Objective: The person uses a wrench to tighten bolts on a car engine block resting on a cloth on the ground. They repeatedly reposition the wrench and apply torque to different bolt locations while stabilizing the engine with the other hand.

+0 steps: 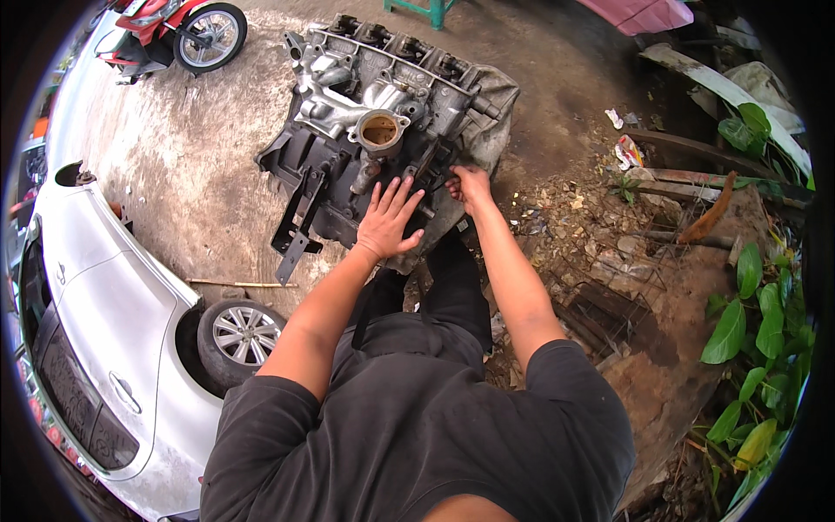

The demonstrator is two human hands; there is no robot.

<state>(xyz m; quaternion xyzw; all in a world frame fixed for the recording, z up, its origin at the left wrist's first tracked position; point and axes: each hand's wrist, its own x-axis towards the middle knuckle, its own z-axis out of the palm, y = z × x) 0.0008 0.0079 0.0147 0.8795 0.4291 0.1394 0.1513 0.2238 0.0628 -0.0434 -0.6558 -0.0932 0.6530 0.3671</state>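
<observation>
Because the engine (352, 113) looks heavy and rigid, its edges suit gripping; left hand (388, 224) lies spread, right hand (472, 186) curls, hold indeterminable.

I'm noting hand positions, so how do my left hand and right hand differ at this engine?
The left hand is spread, its fingers fanned over the engine; the right hand has curled fingers. The left hand is below the round opening in the picture; the right hand is farther right, by the engine's edge. Whether the right hand grips anything is hidden. Both are bare, at the engine's near side.
</observation>
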